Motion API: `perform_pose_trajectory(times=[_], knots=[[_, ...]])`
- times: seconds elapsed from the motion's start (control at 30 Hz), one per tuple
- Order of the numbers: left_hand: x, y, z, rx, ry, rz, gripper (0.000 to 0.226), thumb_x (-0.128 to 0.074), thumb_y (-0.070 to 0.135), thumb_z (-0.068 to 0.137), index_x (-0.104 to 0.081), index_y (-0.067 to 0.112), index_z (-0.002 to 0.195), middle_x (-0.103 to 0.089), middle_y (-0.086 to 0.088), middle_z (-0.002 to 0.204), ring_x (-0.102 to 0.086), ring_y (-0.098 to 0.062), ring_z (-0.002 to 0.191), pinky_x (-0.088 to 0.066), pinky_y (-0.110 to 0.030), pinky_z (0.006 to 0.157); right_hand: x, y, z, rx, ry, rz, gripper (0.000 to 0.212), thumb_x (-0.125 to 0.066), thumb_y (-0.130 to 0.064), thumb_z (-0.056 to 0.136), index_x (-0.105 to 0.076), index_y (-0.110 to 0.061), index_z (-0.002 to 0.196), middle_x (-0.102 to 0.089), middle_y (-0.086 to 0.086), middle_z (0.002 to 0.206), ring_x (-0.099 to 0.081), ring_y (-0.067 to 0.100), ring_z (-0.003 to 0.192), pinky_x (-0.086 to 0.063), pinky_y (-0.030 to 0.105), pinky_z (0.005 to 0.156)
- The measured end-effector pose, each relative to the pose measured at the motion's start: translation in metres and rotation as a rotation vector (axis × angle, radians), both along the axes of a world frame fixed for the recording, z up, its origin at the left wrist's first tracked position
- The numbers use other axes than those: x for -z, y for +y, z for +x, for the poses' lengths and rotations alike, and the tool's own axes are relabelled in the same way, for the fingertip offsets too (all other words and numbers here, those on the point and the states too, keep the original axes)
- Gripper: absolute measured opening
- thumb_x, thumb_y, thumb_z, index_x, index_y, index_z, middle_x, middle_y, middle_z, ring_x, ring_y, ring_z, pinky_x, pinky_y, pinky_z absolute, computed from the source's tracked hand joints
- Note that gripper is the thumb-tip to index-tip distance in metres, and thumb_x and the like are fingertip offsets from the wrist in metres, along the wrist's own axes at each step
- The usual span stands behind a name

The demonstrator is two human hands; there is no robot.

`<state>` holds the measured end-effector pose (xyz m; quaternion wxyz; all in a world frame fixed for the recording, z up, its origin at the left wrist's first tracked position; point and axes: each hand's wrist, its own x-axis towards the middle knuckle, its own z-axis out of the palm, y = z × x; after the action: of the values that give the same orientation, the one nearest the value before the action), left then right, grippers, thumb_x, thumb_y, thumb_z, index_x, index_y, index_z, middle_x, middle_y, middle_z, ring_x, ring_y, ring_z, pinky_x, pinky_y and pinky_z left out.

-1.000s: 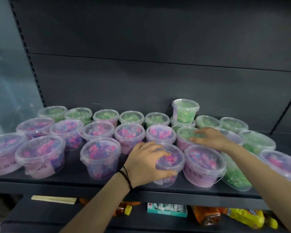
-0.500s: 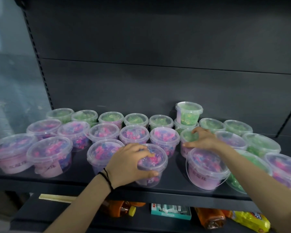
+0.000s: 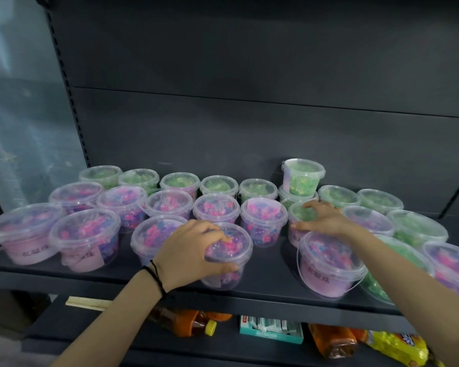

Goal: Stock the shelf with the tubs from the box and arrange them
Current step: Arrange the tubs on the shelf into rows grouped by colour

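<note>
Several clear lidded tubs stand in rows on the dark shelf [image 3: 270,263]: green-filled ones at the back and right, pink-and-purple ones in the middle and front. My left hand [image 3: 194,254] grips a front-row pink-and-purple tub [image 3: 232,251] from above, fingers over its lid and thumb on its side. My right hand [image 3: 325,218] lies over a green-topped tub [image 3: 301,214] in the middle row, fingers spread on its lid and thumb at its side. One green tub [image 3: 302,177] sits stacked on another at the back. The box is out of view.
A large pink tub with a wire handle [image 3: 329,268] stands under my right forearm at the shelf's front. The lower shelf holds orange bottles [image 3: 188,320], a teal carton [image 3: 272,328], a yellow packet [image 3: 398,348] and a wooden stick [image 3: 88,303]. A slotted upright [image 3: 72,96] bounds the shelf at left.
My left hand has slid its tub leftward toward the front-row neighbour, opening a gap to the handled tub. My right hand has drawn back slightly on the green-topped tub.
</note>
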<state>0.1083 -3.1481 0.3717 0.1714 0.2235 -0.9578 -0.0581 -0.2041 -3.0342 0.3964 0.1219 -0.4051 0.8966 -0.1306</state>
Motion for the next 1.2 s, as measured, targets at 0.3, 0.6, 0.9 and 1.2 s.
perform_pose_trajectory(times=[0.3, 0.6, 0.9, 1.2], knots=[[-0.007, -0.014, 0.001, -0.116, -0.147, -0.015, 0.077, -0.043, 0.091, 0.054, -0.042, 0.044, 0.115, -0.040, 0.018, 0.129, -0.044, -0.011, 0.118, -0.030, -0.037, 0.101, -0.010, -0.028, 0.033, -0.274, 0.045, -0.214, 0.061, -0.075, -0.039, 0.078, -0.051, -0.026, 0.132, -0.040, 0.004, 0.143, -0.030, 0.025, 0.135, -0.022, 0.034, 0.110], [-0.044, -0.046, 0.015, -0.030, 0.382, 0.401, 0.062, -0.069, 0.070, 0.046, -0.056, 0.044, 0.102, -0.047, 0.020, 0.114, -0.042, 0.013, 0.109, -0.029, 0.000, 0.087, -0.031, -0.137, 0.073, -0.345, -0.079, -0.350, 0.054, -0.070, -0.035, 0.084, -0.053, -0.018, 0.132, -0.048, 0.004, 0.135, -0.046, 0.019, 0.126, -0.032, 0.022, 0.097], [-0.068, -0.124, 0.022, -0.081, 0.491, 0.321, 0.067, -0.069, 0.067, 0.046, -0.059, 0.035, 0.104, -0.047, 0.009, 0.114, -0.042, 0.016, 0.106, -0.026, 0.005, 0.085, -0.017, -0.240, 0.081, -0.124, 0.024, 0.121, 0.083, -0.058, -0.070, 0.072, -0.039, -0.026, 0.140, -0.038, 0.007, 0.146, -0.038, 0.030, 0.135, -0.019, 0.051, 0.112], [-0.057, -0.150, 0.019, -0.057, 0.438, 0.350, 0.065, -0.068, 0.071, 0.046, -0.056, 0.042, 0.103, -0.045, 0.018, 0.114, -0.042, 0.015, 0.106, -0.028, 0.005, 0.084, -0.014, -0.258, 0.091, -0.106, 0.050, 0.262, 0.107, -0.067, -0.074, 0.058, -0.031, -0.018, 0.141, -0.035, 0.010, 0.143, -0.039, 0.034, 0.132, -0.023, 0.053, 0.109]])
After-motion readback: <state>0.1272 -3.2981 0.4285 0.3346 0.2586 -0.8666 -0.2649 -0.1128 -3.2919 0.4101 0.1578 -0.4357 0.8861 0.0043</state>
